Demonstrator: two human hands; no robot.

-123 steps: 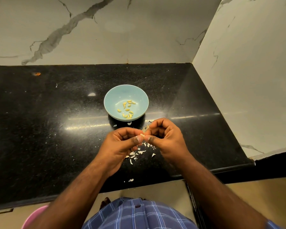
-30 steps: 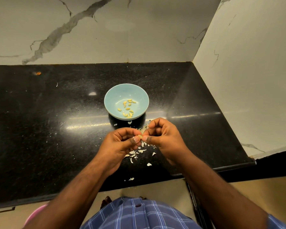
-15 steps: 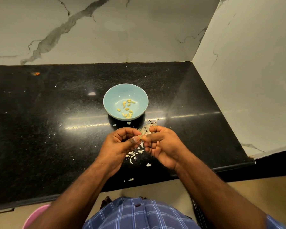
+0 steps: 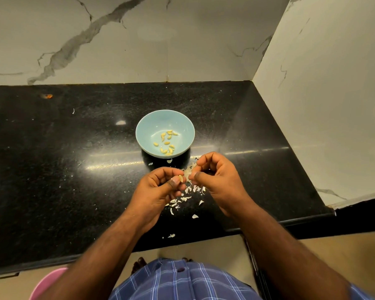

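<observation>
Both hands nearly touch above the counter (image 4: 74,169), short of the bowl (image 4: 143,126). My left hand (image 4: 160,189) pinches the small clove (image 4: 180,178) and my right hand (image 4: 217,176) pinches its papery skin (image 4: 188,171). Risk: the slick clove pops from my fingertips into the scraps (image 4: 182,199), or the skin tears and leaves bits stuck.

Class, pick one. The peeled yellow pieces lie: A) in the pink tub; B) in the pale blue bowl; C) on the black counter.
B: the yellow pieces sit inside the pale blue bowl; only white skins litter the black counter.
</observation>
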